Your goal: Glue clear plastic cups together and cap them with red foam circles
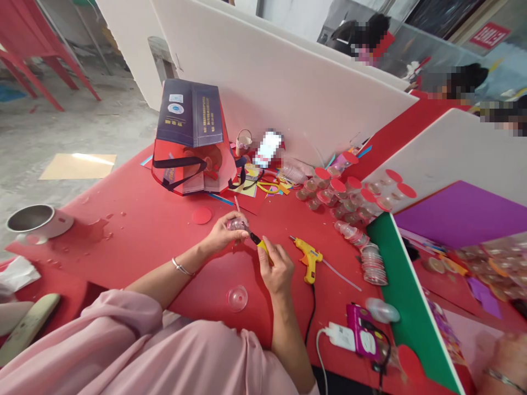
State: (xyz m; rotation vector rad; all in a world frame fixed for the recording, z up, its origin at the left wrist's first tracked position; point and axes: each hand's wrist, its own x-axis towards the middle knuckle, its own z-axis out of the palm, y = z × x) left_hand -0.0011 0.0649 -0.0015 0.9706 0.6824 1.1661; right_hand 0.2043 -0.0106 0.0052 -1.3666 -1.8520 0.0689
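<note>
My left hand [225, 235] is closed around a small clear plastic cup [237, 224], held just above the red tabletop. My right hand [276, 264] grips a utility knife [262, 247] with a yellow handle and a black front end. Its tip meets the near right side of the cup; fingers partly hide the contact. Closer to my body, a clear plastic dome [237, 298] lies on the table. A red disc [202, 215] rests left of my left hand. To the right of my right hand lies a yellow glue gun [308, 259] with a glue stick in its back.
Clear cups with red discs [329, 192] crowd the back right, near a stack of clear cups [374, 264]. A dark blue and red bag [191, 137], phone [268, 149] and scissors [269, 186] sit behind. Green [405, 296] and white [280, 82] boards border the table. A power strip [362, 332] lies front right.
</note>
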